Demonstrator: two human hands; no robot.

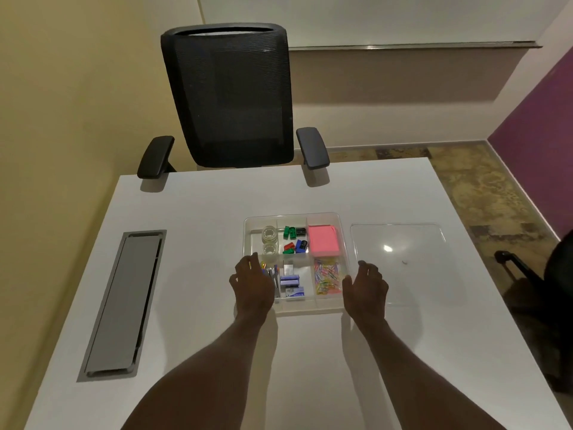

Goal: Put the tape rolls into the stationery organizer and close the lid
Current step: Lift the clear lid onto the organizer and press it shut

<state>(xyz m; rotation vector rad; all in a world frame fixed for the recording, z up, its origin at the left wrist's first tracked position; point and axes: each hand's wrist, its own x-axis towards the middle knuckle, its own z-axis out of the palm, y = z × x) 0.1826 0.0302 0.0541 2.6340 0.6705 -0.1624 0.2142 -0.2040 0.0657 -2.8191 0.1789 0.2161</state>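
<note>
A clear plastic stationery organizer point(325, 216) sits open in the middle of the white table. Two clear tape rolls point(269, 241) lie in its back left compartment, one behind the other. The clear lid point(400, 262) lies flat on the table to the right of the organizer. My left hand point(252, 283) hovers over the organizer's front left corner, fingers spread, holding nothing. Beside the organizer's right wall is my right hand point(367, 288), fingers apart and empty, its fingertips near the lid's left edge.
Other compartments hold coloured binder clips point(294, 240), a pink sticky-note pad point(324, 240), staple boxes point(291, 283) and paper clips point(327, 276). A grey cable hatch point(122, 302) is set into the table at left. A black office chair point(229, 97) stands behind the table.
</note>
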